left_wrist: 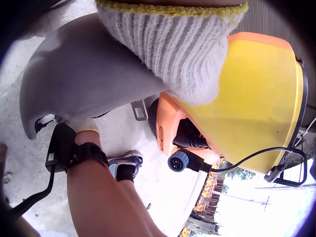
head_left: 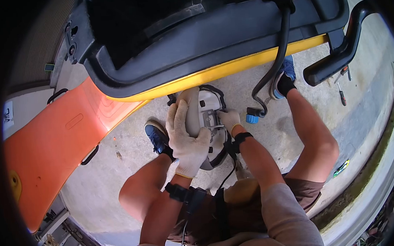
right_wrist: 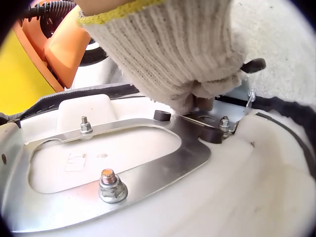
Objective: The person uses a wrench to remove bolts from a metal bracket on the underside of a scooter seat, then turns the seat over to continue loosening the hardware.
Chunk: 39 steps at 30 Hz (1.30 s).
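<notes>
A padded grey seat (left_wrist: 89, 69) is between the person's knees, its white plastic underside (head_left: 211, 144) showing. A flat metal bracket (right_wrist: 158, 180) lies on that underside, with several threaded studs and nuts (right_wrist: 112, 186). The gloved left hand (head_left: 187, 143) holds the seat, fingers over the grey padding and thumb at the white side. At the bracket's far end, the gloved right hand (right_wrist: 173, 54) has its fingers bent down near a stud and black rubber pads (right_wrist: 211, 134). A dark rounded end (right_wrist: 254, 65) shows beyond those fingers; I cannot tell what they hold.
A large black and yellow machine body (head_left: 212, 76) overhangs the work. An orange panel (head_left: 61, 133) spreads at left. A black cable with a blue connector (head_left: 252, 119) hangs just right of the right hand. A screwdriver (head_left: 342, 98) lies on the concrete floor (head_left: 272, 137) near the right foot.
</notes>
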Available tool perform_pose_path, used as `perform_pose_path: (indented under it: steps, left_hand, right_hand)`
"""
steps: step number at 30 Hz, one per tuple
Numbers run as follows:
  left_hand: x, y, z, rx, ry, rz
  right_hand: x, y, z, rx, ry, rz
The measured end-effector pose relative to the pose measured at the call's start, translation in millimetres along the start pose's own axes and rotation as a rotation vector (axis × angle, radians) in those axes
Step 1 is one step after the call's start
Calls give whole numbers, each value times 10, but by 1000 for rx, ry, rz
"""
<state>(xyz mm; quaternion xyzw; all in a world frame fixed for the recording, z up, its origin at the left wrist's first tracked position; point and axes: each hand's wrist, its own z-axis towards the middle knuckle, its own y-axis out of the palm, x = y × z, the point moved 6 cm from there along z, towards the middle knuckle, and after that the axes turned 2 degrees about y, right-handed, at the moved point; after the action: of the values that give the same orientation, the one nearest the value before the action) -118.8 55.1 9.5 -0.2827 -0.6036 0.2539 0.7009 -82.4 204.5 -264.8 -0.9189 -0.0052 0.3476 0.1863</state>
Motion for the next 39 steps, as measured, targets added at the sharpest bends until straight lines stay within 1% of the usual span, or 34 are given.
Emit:
perform_pose_path:
  steps: [4, 6, 9, 10, 12, 13, 14, 16, 17, 19, 20, 22, 23, 25, 26, 28, 31, 33, 34, 36, 37, 39]
  left_hand:
    - [-48, 10, -6, 6, 39, 6]
    - [-58, 25, 10, 10, 35, 51]
    - [-15, 31, 27, 7, -7, -34]
    - [11, 38, 40, 4, -2, -42]
    - [10, 27, 32, -9, -33, -23]
    - [9, 24, 25, -11, -21, -14]
    - [-10, 18, 12, -17, -25, -11]
    - [-12, 8, 7, -14, 24, -23]
    - [-22, 8, 4, -16, 22, -23]
    - [-29, 1, 6, -4, 29, -53]
    - [-33, 3, 17, -5, 28, -53]
    - [-19, 13, 44, -11, 23, -18]
    - [8, 15, 47, -13, 27, -21]
    - [28, 23, 49, -27, -28, -28]
    - [33, 35, 49, -31, -23, -31]
    - [35, 36, 23, -7, 9, -50]
    - [-24, 39, -4, -7, -12, -60]
    - [-50, 31, 1, -3, 14, -66]
    - [-51, 32, -9, -1, 33, -68]
    - [-56, 39, -13, -3, 34, -72]
    - [-61, 41, -11, -4, 35, -78]
    - [-50, 37, 9, -10, 42, -53]
  right_hand:
    - [29, 53, 58, -1, 82, -46]
    - [11, 47, 77, 76, 81, -191]
    - [33, 39, 47, 82, 89, -220]
    - [52, 8, 38, 93, 90, -220]
    - [32, 48, -9, 52, -88, -51]
    - [47, 64, -18, 64, -122, -36]
    - [49, 63, -49, 60, -115, -35]
    - [87, 50, -73, 20, -9, 114]
    - [87, 51, -78, 20, -6, 114]
    - [12, 22, -95, 99, -98, -22]
    - [16, 39, -73, 99, -96, -22]
    - [24, 66, -12, 103, -60, -123]
    - [2, 78, 11, 108, -60, -122]
    - [25, 70, 59, 150, 64, -181]
    - [21, 54, 104, 156, 67, -177]
    - [76, 83, 161, 61, 112, -57]
    - [0, 39, 50, 49, 63, -53]
    - [18, 68, -19, 25, -36, 19]
    - [53, 73, -26, 25, -35, 20]
    - [57, 70, -30, 129, -196, -71]
    - [105, 110, -13, 127, -191, -68]
    - [95, 92, -38, 207, -223, -47]
